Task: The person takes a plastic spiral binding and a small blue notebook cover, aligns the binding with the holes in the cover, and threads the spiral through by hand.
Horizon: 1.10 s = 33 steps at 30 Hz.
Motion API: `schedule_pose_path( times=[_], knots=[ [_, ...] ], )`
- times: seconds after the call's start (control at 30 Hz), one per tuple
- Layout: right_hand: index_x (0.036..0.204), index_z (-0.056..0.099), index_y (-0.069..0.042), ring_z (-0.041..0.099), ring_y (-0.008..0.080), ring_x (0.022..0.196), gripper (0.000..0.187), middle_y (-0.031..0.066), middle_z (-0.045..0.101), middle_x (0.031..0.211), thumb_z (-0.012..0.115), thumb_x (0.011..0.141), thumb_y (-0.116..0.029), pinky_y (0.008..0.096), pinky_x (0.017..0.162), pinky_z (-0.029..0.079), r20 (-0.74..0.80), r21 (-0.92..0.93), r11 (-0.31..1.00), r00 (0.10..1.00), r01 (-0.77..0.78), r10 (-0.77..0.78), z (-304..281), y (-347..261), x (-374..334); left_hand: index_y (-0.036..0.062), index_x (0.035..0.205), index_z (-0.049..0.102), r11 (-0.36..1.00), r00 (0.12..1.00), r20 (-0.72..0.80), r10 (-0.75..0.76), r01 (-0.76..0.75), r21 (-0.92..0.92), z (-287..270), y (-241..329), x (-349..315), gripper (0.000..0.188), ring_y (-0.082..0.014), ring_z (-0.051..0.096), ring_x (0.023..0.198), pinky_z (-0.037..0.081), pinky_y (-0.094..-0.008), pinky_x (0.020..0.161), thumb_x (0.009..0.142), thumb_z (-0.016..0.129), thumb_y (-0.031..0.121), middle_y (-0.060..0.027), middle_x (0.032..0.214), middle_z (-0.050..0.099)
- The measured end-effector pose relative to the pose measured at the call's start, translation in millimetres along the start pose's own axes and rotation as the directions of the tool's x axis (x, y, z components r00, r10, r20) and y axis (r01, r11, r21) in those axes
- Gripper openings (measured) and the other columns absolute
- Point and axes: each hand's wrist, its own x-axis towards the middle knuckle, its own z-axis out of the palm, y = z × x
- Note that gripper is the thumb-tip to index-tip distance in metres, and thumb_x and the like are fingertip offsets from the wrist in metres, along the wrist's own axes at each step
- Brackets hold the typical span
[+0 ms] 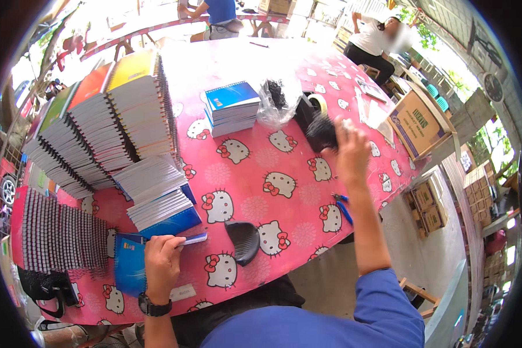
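Observation:
My left hand [162,264] rests on a blue notebook [134,261] at the table's near edge, fingers curled over its cover. My right hand [349,152] is stretched out over the far side and grips a bundle of black binding combs [323,131], blurred by motion. A single black comb piece [242,240] lies on the pink cartoon-cat tablecloth [272,185] between my hands. Blue scissors [343,207] lie near the right edge, under my right forearm.
Tall leaning stacks of spiral notebooks [110,124] fill the left side. A small blue-covered stack [233,107], a clear bag of black combs [278,101] and a tape dispenser [313,107] sit further back. Cardboard boxes [417,122] stand on the right; people sit beyond the table.

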Motion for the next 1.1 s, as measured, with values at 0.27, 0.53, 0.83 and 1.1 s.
schedule_pose_path(
  times=[0.27, 0.53, 0.83, 1.1],
  knots=[
    [0.141, 0.034, -0.009, 0.034, 0.0331, 0.131, 0.076, 0.0167, 0.033, 0.145, 0.064, 0.081, -0.044, 0.0538, 0.101, 0.032, 0.286, 0.208, 0.977, 0.958, -0.045, -0.017, 51.8, -55.0, -66.0, 0.0079, 0.090, 0.064, 1.000, 0.998, -0.053, 0.016, -0.016, -0.005, 3.8, 1.0, -3.3, 0.016, -0.0251, 0.055, 0.081, 0.041, -0.0361, 0.072, 0.076, 0.066, 0.002, -0.0054, 0.085, 0.060],
    [0.118, 0.052, -0.011, 0.049, 0.0290, 0.106, 0.052, 0.0108, 0.053, 0.114, 0.073, 0.071, -0.014, 0.0428, 0.089, 0.041, 0.154, 0.438, 0.899, 0.987, -0.028, -0.044, 49.7, -74.6, -92.3, 0.0079, 0.091, 0.066, 0.999, 0.997, -0.068, 0.040, -0.040, -0.001, -6.3, 16.7, -13.8, 0.015, -0.0226, 0.056, 0.079, 0.040, -0.0352, 0.072, 0.076, 0.067, 0.004, -0.0037, 0.083, 0.060],
    [0.106, 0.062, -0.004, 0.062, 0.0338, 0.091, 0.031, 0.0166, 0.066, 0.097, 0.066, 0.075, -0.009, 0.0412, 0.084, 0.050, 0.263, 0.561, 0.812, 0.965, -0.164, 0.013, 64.8, -35.3, -41.1, 0.0083, 0.091, 0.066, 0.999, 1.000, -0.023, 0.018, -0.019, -0.043, 7.0, 22.8, -20.3, 0.017, -0.0212, 0.056, 0.078, 0.038, -0.0345, 0.071, 0.075, 0.068, 0.005, -0.0031, 0.082, 0.060],
    [0.101, 0.065, -0.004, 0.065, 0.0299, 0.087, 0.037, 0.0140, 0.068, 0.093, 0.073, 0.076, -0.031, 0.0384, 0.079, 0.050, 0.545, 0.612, 0.726, 0.833, -0.315, -0.098, 38.4, -37.6, -29.4, 0.0094, 0.091, 0.066, 0.999, 0.999, -0.039, -0.014, 0.013, -0.033, 7.8, 25.5, -17.5, 0.019, -0.0212, 0.055, 0.079, 0.038, -0.0347, 0.073, 0.072, 0.070, 0.006, -0.0022, 0.082, 0.060]
  ],
)
